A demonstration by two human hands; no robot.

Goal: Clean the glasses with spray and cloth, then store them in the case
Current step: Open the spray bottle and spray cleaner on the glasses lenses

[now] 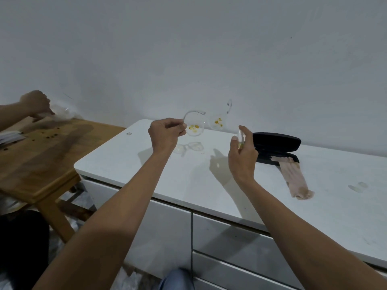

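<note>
My left hand [166, 133] pinches the clear-framed glasses [206, 122] by one temple and holds them up above the white counter [188, 174]. Both lenses carry yellow smears. My right hand [243, 152] grips a small clear spray bottle [240, 136] upright, forefinger on its top, just right of the glasses and apart from them. An open black case [276, 143] lies on the counter behind my right hand. A pinkish cloth [295, 178] lies flat, one end resting on the case's lower half.
A wooden table [41, 155] stands to the left, where another person's hand [35, 103] works on clear plastic. The counter has drawers below its front edge. A white wall rises directly behind. A small clear piece [129, 133] lies on the counter's left end.
</note>
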